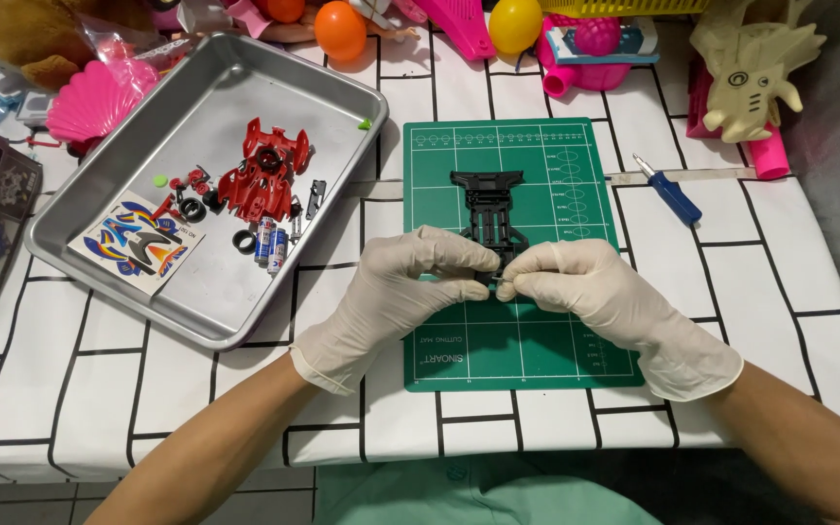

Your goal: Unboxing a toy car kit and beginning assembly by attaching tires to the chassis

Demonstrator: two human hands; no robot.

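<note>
A black toy-car chassis (487,201) lies on a green cutting mat (537,331) in the middle of the table. My left hand (396,292), in a white glove, pinches the near end of the chassis. My right hand (590,290), also gloved, meets it there, its fingertips closed on the same end, where something small and thin shows between them. The near end of the chassis is hidden by my fingers.
A metal tray (128,156) at the left holds a red car body (266,175), black tyres, small batteries and a sticker sheet (138,243). A blue screwdriver (668,190) lies right of the mat. Coloured toys crowd the table's far edge.
</note>
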